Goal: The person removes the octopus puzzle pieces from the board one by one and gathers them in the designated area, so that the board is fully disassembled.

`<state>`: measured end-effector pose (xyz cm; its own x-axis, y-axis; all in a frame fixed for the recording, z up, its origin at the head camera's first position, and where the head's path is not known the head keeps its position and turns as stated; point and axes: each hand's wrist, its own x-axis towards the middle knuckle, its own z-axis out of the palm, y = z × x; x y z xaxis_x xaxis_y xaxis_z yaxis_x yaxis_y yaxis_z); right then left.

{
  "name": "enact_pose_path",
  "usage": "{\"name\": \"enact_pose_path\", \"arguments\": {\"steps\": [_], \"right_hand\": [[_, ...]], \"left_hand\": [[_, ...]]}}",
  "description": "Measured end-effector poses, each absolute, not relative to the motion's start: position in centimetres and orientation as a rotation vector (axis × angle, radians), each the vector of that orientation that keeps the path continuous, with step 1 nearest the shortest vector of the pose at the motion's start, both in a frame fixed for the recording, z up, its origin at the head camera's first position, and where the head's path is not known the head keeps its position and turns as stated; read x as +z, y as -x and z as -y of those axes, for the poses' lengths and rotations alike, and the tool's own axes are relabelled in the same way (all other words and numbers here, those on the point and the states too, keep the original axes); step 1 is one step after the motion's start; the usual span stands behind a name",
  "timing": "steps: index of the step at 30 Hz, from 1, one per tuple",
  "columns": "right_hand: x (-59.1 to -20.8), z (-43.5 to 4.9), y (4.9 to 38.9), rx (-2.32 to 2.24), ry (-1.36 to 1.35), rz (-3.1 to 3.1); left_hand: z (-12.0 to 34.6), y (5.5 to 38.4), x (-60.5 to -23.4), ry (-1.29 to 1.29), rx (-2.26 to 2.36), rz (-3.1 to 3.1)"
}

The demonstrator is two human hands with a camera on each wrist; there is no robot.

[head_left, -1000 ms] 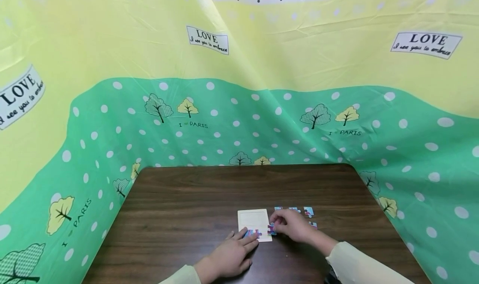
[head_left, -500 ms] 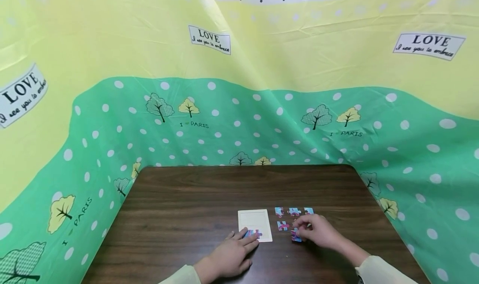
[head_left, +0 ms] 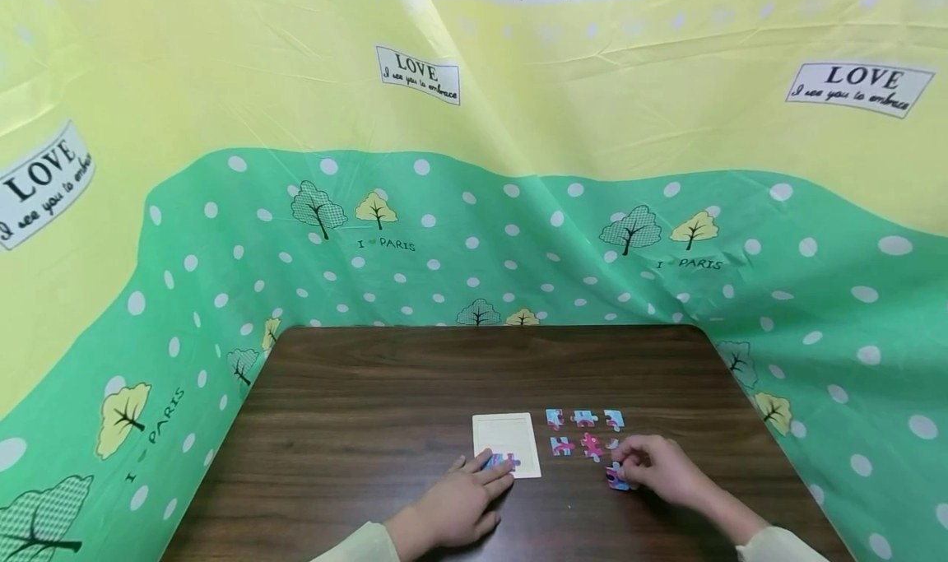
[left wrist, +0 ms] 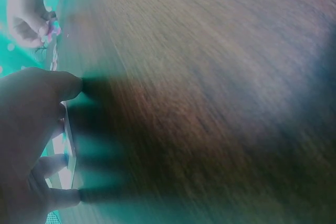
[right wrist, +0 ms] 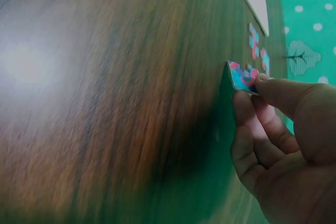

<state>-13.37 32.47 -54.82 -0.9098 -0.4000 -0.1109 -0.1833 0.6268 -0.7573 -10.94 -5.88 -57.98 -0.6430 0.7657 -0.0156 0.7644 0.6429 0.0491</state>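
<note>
A white puzzle tray (head_left: 507,429) lies on the table, with joined jigsaw pieces (head_left: 502,461) in its lower part. My left hand (head_left: 457,506) rests at the tray's lower left, fingers spread, fingertips on the tray and its pieces. In the left wrist view, its fingers reach over the tray edge. To the right, my right hand (head_left: 662,467) pinches a pink and blue jigsaw piece (right wrist: 242,77) between thumb and fingers. That piece is tilted, close over the table, beside the loose pieces; the fingers hide part of it.
Right of the tray, several loose jigsaw pieces (head_left: 584,419) lie in rows; one small piece (head_left: 612,444) is partly covered by the right hand. The brown wooden table (head_left: 370,406) is bordered by a green and yellow patterned curtain (head_left: 415,282).
My right hand has moved right, from the tray's right edge past the loose pieces, carrying the jigsaw piece and uncovering others. The left hand has stayed on the tray.
</note>
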Motion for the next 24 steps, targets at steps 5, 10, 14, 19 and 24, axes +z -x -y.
{"name": "enact_pose_path", "arguments": {"steps": [5,10,14,19,24], "right_hand": [[-55.1,-33.6,13.2,-1.119,0.443,-2.610],[-55.4,-34.4,13.2,-1.048,0.425,-2.668],[-55.7,-34.6,13.4,-0.991,0.390,-2.709],[-55.9,-34.5,13.5,-0.965,0.430,-2.755],[-56.3,-34.4,13.5,-0.957,0.433,-2.769]], "left_hand": [[5.9,10.9,-57.9,-1.309,0.062,-2.813],[6.0,10.7,-57.5,-1.309,0.087,-2.809],[6.1,10.6,-57.3,-1.321,0.080,-2.824],[6.1,10.7,-57.4,-1.327,0.073,-2.842],[6.0,10.7,-57.6,-1.322,0.092,-2.828]]}}
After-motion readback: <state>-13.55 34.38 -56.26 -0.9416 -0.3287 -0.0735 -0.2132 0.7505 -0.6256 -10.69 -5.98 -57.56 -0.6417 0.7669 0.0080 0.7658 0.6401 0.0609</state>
